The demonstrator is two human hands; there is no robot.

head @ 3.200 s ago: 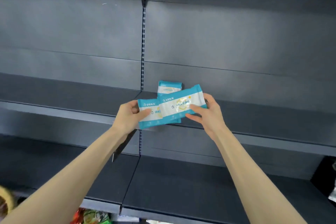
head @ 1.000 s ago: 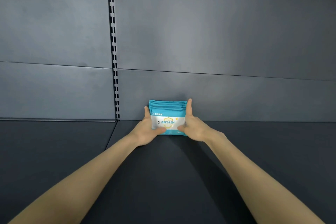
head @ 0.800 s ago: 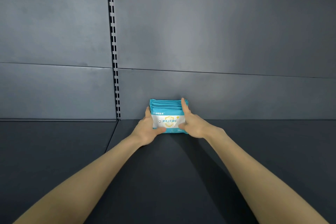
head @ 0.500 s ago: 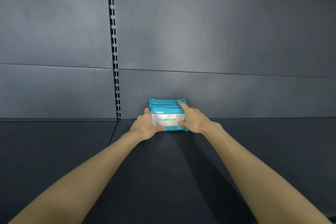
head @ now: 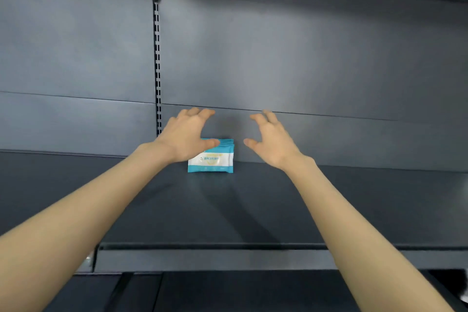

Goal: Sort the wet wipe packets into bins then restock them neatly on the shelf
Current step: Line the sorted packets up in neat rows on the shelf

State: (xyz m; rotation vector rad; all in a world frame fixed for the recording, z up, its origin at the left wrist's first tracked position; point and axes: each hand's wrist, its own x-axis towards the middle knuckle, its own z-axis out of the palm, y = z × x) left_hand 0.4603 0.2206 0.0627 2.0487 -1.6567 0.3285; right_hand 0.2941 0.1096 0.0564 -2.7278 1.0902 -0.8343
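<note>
While hovering left hand [head: 186, 140] and right hand [head: 273, 143], fingers [head: 202, 112] spread and empty, just above wet wipe packets [head: 212, 161] standing at the back edge of the shelf [head: 253, 210], seems mid-restock, next calling for more packets lined up beside.

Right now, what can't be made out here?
Head view only.
- Number of packets in the stack: rear ones hidden behind the front one.
- Stack's upper left corner: covered by left hand; contact unclear.
- Front print: blurred.
- Lower shelf: cut off by bottom edge.

Glossy plastic wipe packets [head: 215, 162]; matt dark metal shelf [head: 253, 210].
</note>
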